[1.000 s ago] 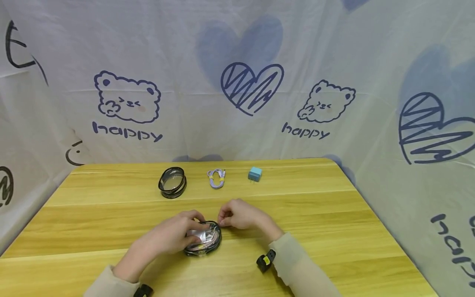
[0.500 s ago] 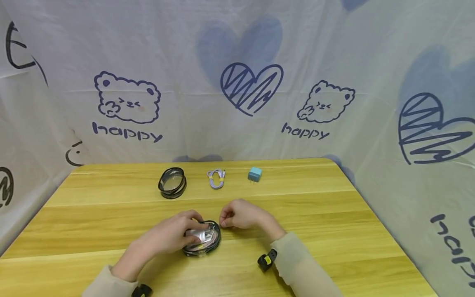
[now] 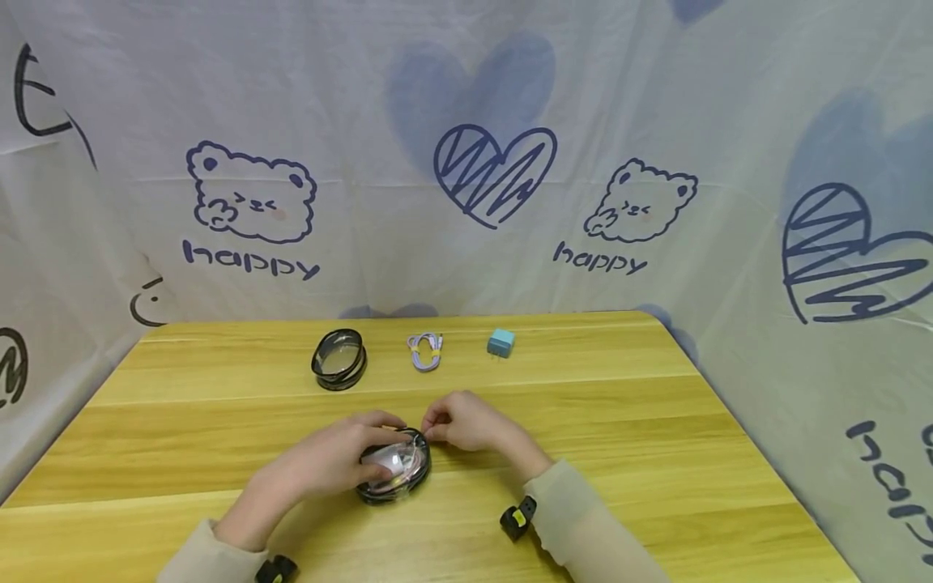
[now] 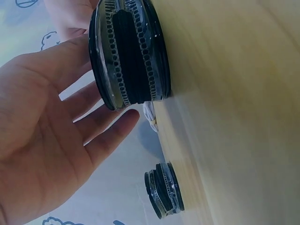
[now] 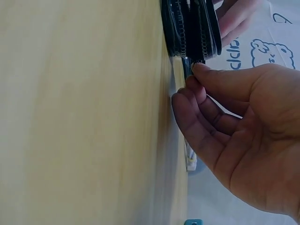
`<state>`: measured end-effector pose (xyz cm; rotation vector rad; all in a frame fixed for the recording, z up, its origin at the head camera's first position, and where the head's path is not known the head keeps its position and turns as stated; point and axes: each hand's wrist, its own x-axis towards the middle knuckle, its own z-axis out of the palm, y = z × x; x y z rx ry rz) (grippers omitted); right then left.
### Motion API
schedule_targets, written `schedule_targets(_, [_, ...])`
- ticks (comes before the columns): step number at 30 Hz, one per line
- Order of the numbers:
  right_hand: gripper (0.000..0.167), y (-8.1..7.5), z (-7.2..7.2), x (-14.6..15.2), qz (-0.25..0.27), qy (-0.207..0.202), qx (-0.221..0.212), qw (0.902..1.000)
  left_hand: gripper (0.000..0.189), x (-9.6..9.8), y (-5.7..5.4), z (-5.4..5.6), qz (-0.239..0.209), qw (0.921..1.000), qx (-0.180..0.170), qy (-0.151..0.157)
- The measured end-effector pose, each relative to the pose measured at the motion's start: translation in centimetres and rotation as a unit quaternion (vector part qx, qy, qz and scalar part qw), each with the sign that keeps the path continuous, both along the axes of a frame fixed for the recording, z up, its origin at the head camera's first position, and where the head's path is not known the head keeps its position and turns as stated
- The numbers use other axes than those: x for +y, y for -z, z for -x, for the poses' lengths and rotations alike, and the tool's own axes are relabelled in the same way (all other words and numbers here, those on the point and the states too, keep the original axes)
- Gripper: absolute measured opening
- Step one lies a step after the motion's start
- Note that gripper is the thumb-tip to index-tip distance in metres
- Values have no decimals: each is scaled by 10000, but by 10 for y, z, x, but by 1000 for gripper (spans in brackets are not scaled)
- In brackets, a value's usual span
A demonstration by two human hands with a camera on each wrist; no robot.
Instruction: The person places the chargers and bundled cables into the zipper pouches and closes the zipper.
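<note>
A round clear zip pouch [image 3: 405, 479] with black trim lies on the near middle of the table. Through its top show a white block and a coiled pinkish cable. My left hand [image 3: 328, 455] grips the pouch from the left, thumb and fingers spread over its top and far side. Along the side wall runs a black zipper [image 4: 131, 56]. At the pouch's far right edge, my right hand [image 3: 470, 421] pinches the zipper's end between thumb and index finger; the other fingers [image 5: 197, 126] curl below. The zipper pull is hidden by the fingertips.
Along the back of the wooden table [image 3: 619, 421] stand a second round black-trimmed pouch [image 3: 339, 374], a coiled lilac cable [image 3: 425, 351] with yellow ties, and a blue plug adapter [image 3: 500, 342]. A printed cloth [image 3: 364, 210] hangs behind the table.
My right hand has moved slightly left, staying at the pouch's edge. The pouch has tilted and shifted a little left under my left hand, which keeps its grip.
</note>
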<state>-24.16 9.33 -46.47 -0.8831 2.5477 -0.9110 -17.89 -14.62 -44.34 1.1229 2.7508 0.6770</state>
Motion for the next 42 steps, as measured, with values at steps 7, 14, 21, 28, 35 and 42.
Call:
schedule_targets(7, [11,2,0,0,-15,-3,67,10000,45,2,2,-1,44,10000,-70,11])
schedule_targets(14, [11,1,0,2,-52,-67,-57,9999,45,3,3,-3,137,9999,-12,-98])
schedule_targets(21, [9,-7,0,9,-294,-396,-259,9984,46,3,4,-4,239,9994,-71,-248])
schedule_targets(28, [10,-11,-2,13,-394,-471,-457,9971,44,2,5,-4,190,9994,-93,-282])
schedule_targets(35, [10,-9,-2,12,-296,-263,-481,9981,42,0,5,-2,131,9996,-115,-244])
schedule_targets(42, [12,-5,-1,8,-126,72,-243,9996,43,0,4,-1,47,9992,-254,-314])
